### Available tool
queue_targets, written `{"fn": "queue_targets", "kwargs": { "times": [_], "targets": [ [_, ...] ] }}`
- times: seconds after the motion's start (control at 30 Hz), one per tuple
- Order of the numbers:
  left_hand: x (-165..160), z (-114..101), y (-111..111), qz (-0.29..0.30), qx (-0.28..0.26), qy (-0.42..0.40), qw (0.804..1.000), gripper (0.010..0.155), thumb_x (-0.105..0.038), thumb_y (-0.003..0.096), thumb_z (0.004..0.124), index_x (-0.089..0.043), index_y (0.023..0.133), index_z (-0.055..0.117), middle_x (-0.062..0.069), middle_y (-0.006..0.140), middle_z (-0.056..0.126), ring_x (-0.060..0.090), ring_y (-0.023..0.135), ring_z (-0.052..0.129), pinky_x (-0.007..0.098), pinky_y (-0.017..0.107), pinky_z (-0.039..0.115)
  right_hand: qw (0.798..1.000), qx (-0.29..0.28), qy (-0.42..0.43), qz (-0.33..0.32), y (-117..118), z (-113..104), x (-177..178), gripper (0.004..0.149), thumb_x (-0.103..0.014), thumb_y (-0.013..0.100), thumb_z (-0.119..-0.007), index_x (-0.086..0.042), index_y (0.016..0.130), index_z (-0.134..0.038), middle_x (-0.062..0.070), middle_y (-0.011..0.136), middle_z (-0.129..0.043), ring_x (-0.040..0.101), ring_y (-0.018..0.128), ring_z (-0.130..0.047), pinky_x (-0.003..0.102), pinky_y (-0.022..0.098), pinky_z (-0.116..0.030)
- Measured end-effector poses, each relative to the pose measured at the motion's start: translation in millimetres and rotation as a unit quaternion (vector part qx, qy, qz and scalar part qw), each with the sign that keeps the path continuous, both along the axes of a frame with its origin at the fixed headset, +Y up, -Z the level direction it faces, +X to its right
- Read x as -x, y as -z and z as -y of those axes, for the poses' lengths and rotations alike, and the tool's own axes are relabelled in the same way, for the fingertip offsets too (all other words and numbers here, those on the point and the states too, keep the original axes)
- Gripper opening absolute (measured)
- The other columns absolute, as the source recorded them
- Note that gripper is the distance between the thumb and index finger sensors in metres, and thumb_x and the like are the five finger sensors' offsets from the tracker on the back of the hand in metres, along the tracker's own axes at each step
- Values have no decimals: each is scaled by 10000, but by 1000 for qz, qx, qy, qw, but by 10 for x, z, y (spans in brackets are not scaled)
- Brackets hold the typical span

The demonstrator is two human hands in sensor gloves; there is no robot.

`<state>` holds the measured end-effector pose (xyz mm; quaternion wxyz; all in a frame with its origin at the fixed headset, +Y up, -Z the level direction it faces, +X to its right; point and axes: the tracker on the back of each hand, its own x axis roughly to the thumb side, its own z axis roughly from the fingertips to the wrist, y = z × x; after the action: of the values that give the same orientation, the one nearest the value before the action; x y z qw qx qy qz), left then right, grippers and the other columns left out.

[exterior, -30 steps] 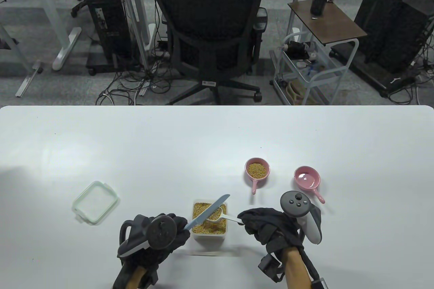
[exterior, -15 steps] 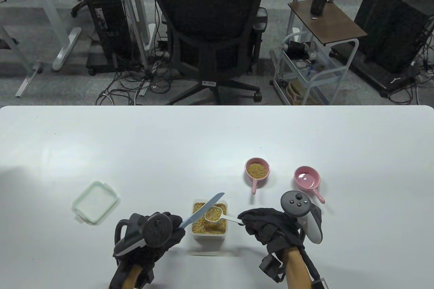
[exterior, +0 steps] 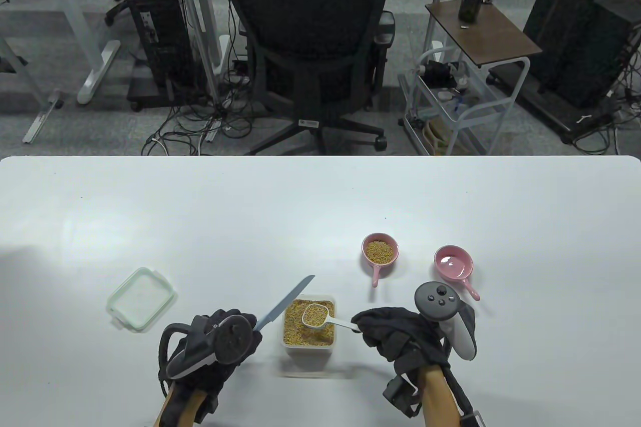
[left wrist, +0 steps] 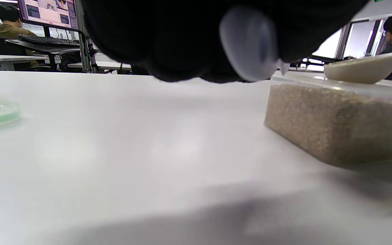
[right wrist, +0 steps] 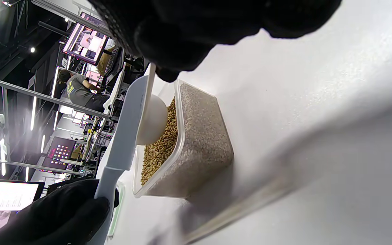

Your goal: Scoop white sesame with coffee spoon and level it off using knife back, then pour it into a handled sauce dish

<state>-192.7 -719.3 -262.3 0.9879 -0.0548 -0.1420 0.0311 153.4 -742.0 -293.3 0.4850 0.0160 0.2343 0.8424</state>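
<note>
A clear square tub of sesame [exterior: 309, 329] stands near the table's front edge. My right hand [exterior: 395, 334] pinches the handle of a white coffee spoon [exterior: 315, 315], its bowl full of sesame and held level over the tub. My left hand [exterior: 228, 342] grips the handle of a pale blue knife [exterior: 284, 303], whose blade points up and right, just left of the tub and off the spoon. In the right wrist view the knife [right wrist: 124, 143] runs beside the spoon bowl [right wrist: 153, 120]. Two pink handled sauce dishes sit behind: one [exterior: 380, 252] holding sesame, one [exterior: 454, 264] without sesame.
The tub's lid [exterior: 140, 299], clear with a green rim, lies on the table to the left. An office chair [exterior: 310, 56] and a seated person are beyond the table's far edge. A side cart [exterior: 465, 96] stands at the back right.
My left hand has drawn the knife left, off the spoon and the tub. The spoon's sesame, covered by the blade before, now shows level. The right hand has barely moved.
</note>
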Motion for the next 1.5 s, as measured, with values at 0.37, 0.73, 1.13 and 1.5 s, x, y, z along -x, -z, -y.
{"fn": "queue_targets", "kwargs": {
  "times": [0.37, 0.73, 1.13, 1.5],
  "targets": [
    [62, 29, 26, -29, 25, -74, 997, 460, -515, 566, 749, -248, 928, 845, -12, 709, 948, 192, 583, 963, 477, 623, 767, 1000, 1, -1, -1, -5, -4, 10, 375, -283, 596, -795, -76, 880, -927, 74, 563, -985, 140, 258, -906, 440, 347, -815],
    [360, 128, 110, -179, -5, -91, 980, 456, -460, 594, 753, -212, 971, 822, 23, 772, 953, 237, 629, 977, 496, 616, 768, 1000, -1, 0, 2, -9, -12, 12, 374, -283, 597, -794, -79, 882, -926, 75, 564, -984, 140, 260, -906, 440, 347, -815],
    [548, 453, 302, -256, 65, -12, 964, 459, -486, 582, 764, -210, 943, 833, 14, 763, 955, 220, 617, 987, 483, 598, 783, 1000, -4, 2, 7, -12, -12, 7, 376, -283, 596, -795, -80, 883, -925, 74, 566, -983, 140, 262, -907, 440, 348, -815],
    [482, 445, 345, -281, 30, 79, 956, 427, -526, 532, 785, -270, 860, 881, -12, 723, 970, 212, 593, 997, 475, 592, 790, 1000, -4, 0, 5, -16, -12, 9, 374, -284, 595, -795, -83, 882, -926, 74, 566, -984, 141, 262, -907, 441, 350, -814]
  ]
}}
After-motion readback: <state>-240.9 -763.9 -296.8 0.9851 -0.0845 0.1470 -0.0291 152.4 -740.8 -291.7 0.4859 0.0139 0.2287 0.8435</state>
